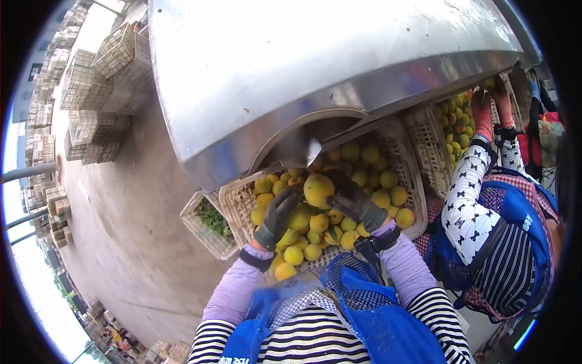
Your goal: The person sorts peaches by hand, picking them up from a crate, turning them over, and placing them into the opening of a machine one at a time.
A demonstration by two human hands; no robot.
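Yellow fruit (318, 189) held above crate (234, 210) btwn 2 gloved hands: left hand (279, 216) half-curled at its 8 o'clock, right hand (354, 203) cupping at 4 o'clock.

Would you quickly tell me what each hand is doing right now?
Left hand: fingers curled against the large yellow fruit; grip cannot be told.
Right hand: closed on the same fruit's other side.

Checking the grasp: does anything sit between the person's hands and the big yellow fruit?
Nothing visible does. The left hand and right hand both touch the big yellow fruit, one on each side, above the crate.
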